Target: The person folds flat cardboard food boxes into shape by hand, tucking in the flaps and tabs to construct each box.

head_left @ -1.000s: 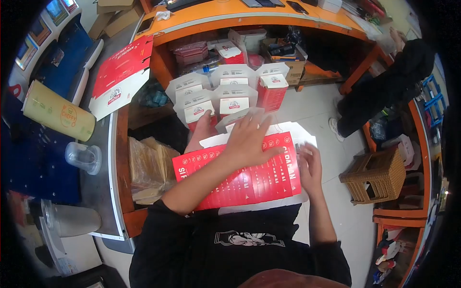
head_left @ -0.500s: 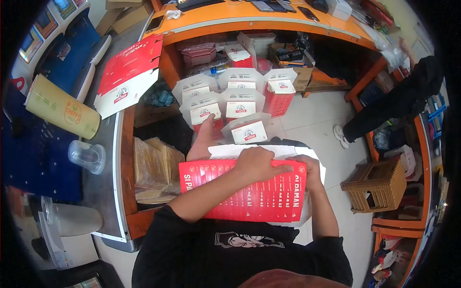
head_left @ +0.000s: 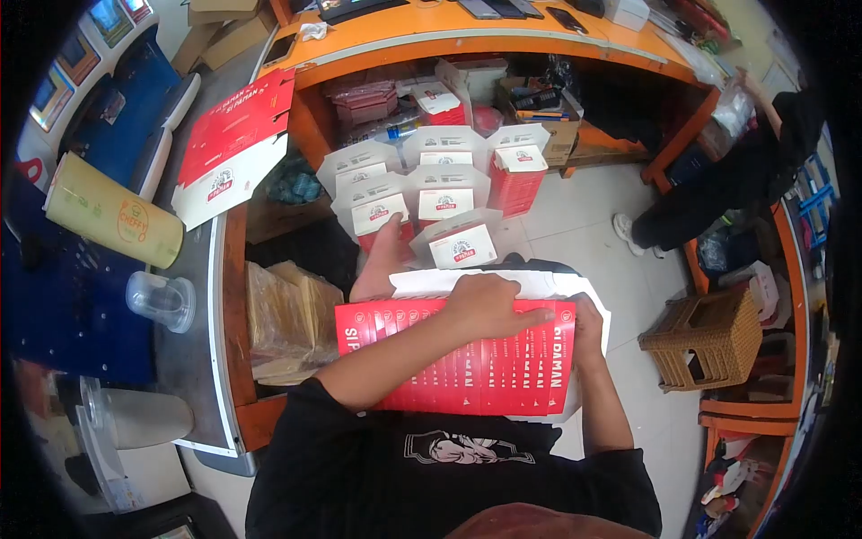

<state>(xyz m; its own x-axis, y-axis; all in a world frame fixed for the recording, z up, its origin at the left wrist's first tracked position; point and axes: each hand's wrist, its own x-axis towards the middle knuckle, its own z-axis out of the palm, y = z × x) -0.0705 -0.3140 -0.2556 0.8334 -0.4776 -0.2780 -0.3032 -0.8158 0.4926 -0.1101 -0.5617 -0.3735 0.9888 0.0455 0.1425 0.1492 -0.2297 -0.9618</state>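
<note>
A fanned stack of red printed cardboard sheets (head_left: 449,373) lies across my lap, white flaps showing at its far and right edges. My left hand (head_left: 489,307) rests on top near the far edge, its fingers bent over that edge and the thumb pointing right. At the far right corner my right hand (head_left: 588,331) grips the sheets, with its fingers partly hidden behind them. Beyond my lap, several stacks of folded red and white boxes (head_left: 445,205) stand on the floor by my bare foot (head_left: 384,256).
An orange desk (head_left: 431,47) spans the far side. On the left a grey counter (head_left: 202,296) bears a flat red box sheet (head_left: 235,144), a yellow-green cup (head_left: 112,211) and a clear cup (head_left: 160,301). A wicker stool (head_left: 705,340) and a person in black (head_left: 732,193) are at right.
Over the last second my left hand has drawn back from above the sheets to their far edge, and my right hand has closed on the corner. The person at right has shifted slightly.
</note>
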